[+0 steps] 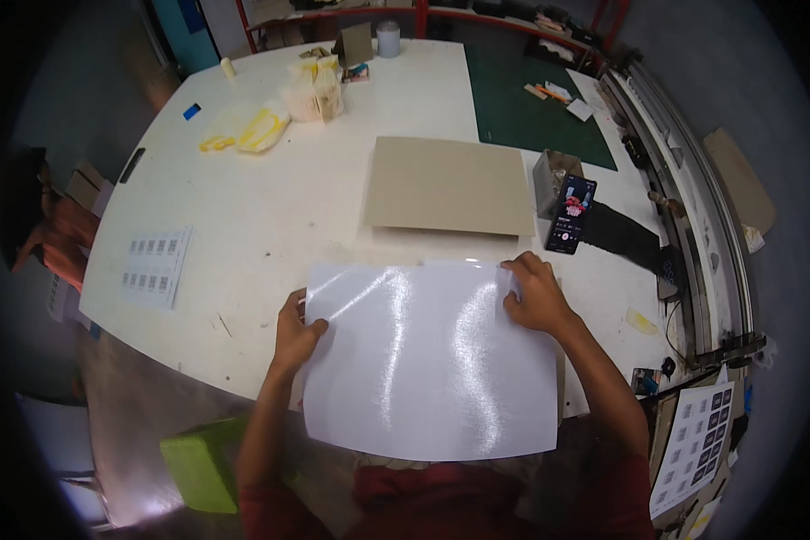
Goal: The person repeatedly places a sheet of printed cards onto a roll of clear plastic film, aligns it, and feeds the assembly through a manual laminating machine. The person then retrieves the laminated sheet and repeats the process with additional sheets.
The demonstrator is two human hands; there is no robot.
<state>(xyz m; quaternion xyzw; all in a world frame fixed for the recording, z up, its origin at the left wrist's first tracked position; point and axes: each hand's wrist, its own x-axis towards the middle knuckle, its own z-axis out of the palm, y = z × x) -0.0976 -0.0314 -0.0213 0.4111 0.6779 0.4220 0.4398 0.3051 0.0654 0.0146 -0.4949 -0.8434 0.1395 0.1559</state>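
A large glossy white sheet (432, 360) spreads in front of me, its near part hanging past the table's front edge. At its left edge my left hand (299, 333) is closed on it, thumb on top and fingers behind. My right hand (535, 292) pinches the far right corner, with curled fingers partly hiding the grip. Bright streaks of reflected light run down the sheet. Just beyond it lies a flat grey-beige board (450, 186). What lies beneath the sheet is mostly hidden; a thin strip of board shows along its right edge.
The white table (243, 207) carries a sheet of printed codes (156, 265) at left and yellow-white cloths (270, 129) farther back. A phone (571, 213) leans by a metal box (553, 180). A green cutting mat (531, 99) and long metal rail (693, 198) lie right; a green stool (202, 463) stands below.
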